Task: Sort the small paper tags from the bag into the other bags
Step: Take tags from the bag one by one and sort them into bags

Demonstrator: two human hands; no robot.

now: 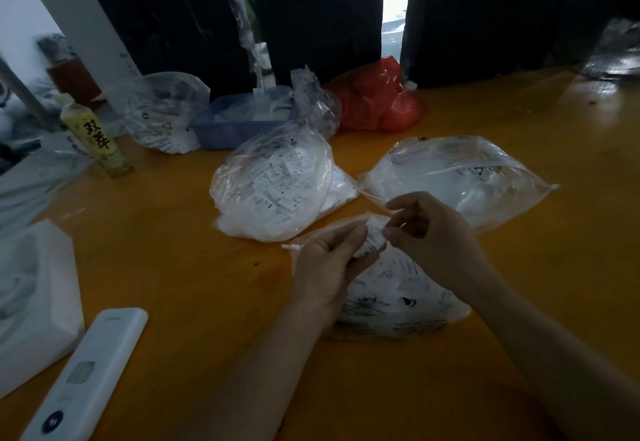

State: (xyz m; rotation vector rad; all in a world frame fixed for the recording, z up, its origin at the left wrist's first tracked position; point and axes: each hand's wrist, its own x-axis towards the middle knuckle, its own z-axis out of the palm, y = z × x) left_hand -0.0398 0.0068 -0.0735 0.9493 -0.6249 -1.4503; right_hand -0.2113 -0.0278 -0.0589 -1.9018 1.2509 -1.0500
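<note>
A small stack of paper tags (372,238) is pinched between the left hand (329,264) and right hand (427,229), both grips narrow, above the source bag (398,298). One tag should be peeled off cleanly, read, then dropped into the matching bag (460,180) on the counter (173,267).

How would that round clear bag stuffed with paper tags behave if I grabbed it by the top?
The tag-filled bag would probably sag and shift shape, since its thin film bulges loosely. It looks light for its size, holding only small paper tags. The glossy plastic may slip.
</note>
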